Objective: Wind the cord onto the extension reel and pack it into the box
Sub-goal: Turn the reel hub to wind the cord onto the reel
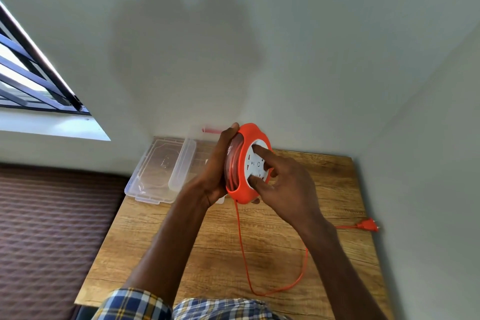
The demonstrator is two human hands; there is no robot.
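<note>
Here, reel [242,163] held on edge, white face rightward, left hand [217,167] clasping rim, right hand [283,182] fingertips pressing face.

Single head-worn wide-angle view, looking forward and steeply down along both forearms onto the wooden table [337,189]. Close range. Wall corner and window [31,73] fill upper frame.

Daylight pours in from the window [31,70] on the left, blown out white. Big soft shadow on the wall [181,41]. Wide-angle warps the edges hard, and the whole frame's a bit soft, probably motion blur.
</note>
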